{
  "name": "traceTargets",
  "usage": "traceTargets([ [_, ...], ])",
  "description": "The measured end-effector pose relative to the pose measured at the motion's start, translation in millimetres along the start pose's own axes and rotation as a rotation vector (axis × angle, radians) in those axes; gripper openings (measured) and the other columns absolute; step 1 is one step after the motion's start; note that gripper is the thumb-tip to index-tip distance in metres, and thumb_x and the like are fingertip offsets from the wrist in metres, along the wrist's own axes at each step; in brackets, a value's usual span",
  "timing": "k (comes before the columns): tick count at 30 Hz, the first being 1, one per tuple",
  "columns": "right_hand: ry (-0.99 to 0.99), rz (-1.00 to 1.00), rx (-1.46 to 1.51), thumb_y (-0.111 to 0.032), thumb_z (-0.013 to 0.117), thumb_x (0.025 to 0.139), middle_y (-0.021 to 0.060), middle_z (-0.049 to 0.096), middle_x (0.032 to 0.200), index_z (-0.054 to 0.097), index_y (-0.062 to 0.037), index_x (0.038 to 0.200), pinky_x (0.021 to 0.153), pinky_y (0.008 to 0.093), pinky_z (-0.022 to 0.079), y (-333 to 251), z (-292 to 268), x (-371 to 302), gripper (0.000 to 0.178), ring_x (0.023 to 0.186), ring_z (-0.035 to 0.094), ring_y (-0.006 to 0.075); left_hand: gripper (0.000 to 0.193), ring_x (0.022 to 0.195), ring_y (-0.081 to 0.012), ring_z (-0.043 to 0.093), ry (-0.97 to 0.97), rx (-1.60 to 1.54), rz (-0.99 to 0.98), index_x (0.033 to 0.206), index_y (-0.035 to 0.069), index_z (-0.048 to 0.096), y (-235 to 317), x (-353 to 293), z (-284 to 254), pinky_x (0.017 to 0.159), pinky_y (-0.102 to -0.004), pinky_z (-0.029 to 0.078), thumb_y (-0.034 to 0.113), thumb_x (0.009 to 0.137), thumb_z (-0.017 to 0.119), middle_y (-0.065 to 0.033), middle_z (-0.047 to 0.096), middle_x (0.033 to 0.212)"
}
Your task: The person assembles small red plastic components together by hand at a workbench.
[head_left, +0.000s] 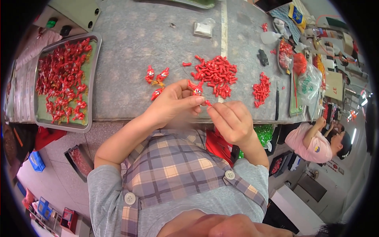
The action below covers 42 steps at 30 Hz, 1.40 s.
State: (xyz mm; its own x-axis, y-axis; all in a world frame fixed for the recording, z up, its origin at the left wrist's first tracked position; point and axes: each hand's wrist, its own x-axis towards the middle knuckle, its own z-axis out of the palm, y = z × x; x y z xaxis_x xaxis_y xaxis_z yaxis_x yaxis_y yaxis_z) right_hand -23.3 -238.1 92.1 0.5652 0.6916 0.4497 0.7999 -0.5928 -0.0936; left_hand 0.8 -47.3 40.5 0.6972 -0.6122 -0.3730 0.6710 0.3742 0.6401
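Observation:
My left hand (173,102) is closed around a small glossy red figurine (197,89) with two pointed tips and a white-and-black eye mark. Between thumb and finger, my right hand (233,120) pinches a small red piece (207,103) right beside the figurine; whether the two touch I cannot tell. Just beyond my hands lies a heap of small red curved pieces (215,73). A smaller pile of red pieces (261,90) is off to the right. Several red-and-gold figurines (157,94) rest on the grey table (130,47) left of my left hand.
A metal tray (96,79) full of red figurines stands at the left, near a box with knobs (65,15). A black pen-like tool (277,100), a dark lump (262,57), and bags (310,81) lie to the right. Another person (316,142) sits farther right.

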Motion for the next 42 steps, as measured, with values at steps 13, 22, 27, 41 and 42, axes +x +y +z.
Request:
traceTargets([
  [13, 0.042, 0.313, 0.381, -0.007, 0.071, 0.066, 0.0071, 0.06, 0.083, 0.062, -0.0032, 0.086, 0.06, 0.0318, 0.045, 1.0, 21.4, 13.3, 0.022, 0.073, 0.057, 0.0219, 0.02, 0.074, -0.0122, 0.058, 0.051, -0.119, 0.072, 0.095, 0.007, 0.048, -8.7, -7.3, -12.1, 0.065, -0.026, 0.049, 0.005, 0.082, 0.062, -0.0069, 0.059, 0.088],
  [22, 0.045, 0.429, 0.424, -0.007, 0.072, 0.066, 0.0077, 0.061, 0.078, 0.064, -0.0034, 0.084, 0.059, 0.0309, 0.046, 0.6, 34.9, 22.1, 0.02, 0.069, 0.058, 0.0234, 0.019, 0.075, -0.0117, 0.06, 0.117, -0.131, 0.209, 0.098, 0.005, 0.05, -11.9, -2.0, -16.2, 0.068, -0.0252, 0.05, 0.007, 0.083, 0.062, -0.0055, 0.06, 0.087],
  [27, 0.046, 0.392, 0.406, 0.0, 0.068, 0.07, 0.0083, 0.064, 0.078, 0.066, -0.0031, 0.086, 0.061, 0.028, 0.046, 22.3, 31.4, 46.4, 0.017, 0.069, 0.06, 0.0196, 0.018, 0.076, -0.011, 0.06, 0.161, -0.216, 0.25, 0.099, 0.005, 0.052, -4.9, -2.2, -23.6, 0.069, -0.0251, 0.05, 0.008, 0.084, 0.061, -0.0106, 0.063, 0.095],
  [41, 0.107, 0.194, -0.188, -0.008, 0.065, 0.074, 0.0056, 0.06, 0.075, 0.063, -0.0062, 0.081, 0.061, 0.033, 0.045, 141.2, 68.6, 80.4, 0.008, 0.069, 0.057, 0.0236, 0.026, 0.066, -0.0106, 0.056, 0.208, -0.101, 0.257, 0.106, 0.007, 0.054, 0.2, -10.4, -30.7, 0.063, -0.0234, 0.049, 0.013, 0.082, 0.064, -0.0142, 0.062, 0.099],
  [42, 0.106, 0.192, -0.188, -0.008, 0.065, 0.074, 0.0056, 0.06, 0.075, 0.063, -0.0062, 0.081, 0.061, 0.033, 0.045, 141.4, 68.4, 81.4, 0.008, 0.069, 0.057, 0.0236, 0.026, 0.066, -0.0106, 0.056, 0.206, -0.103, 0.259, 0.106, 0.007, 0.054, 0.4, -10.3, -31.4, 0.063, -0.0234, 0.049, 0.012, 0.082, 0.064, -0.0142, 0.062, 0.099],
])
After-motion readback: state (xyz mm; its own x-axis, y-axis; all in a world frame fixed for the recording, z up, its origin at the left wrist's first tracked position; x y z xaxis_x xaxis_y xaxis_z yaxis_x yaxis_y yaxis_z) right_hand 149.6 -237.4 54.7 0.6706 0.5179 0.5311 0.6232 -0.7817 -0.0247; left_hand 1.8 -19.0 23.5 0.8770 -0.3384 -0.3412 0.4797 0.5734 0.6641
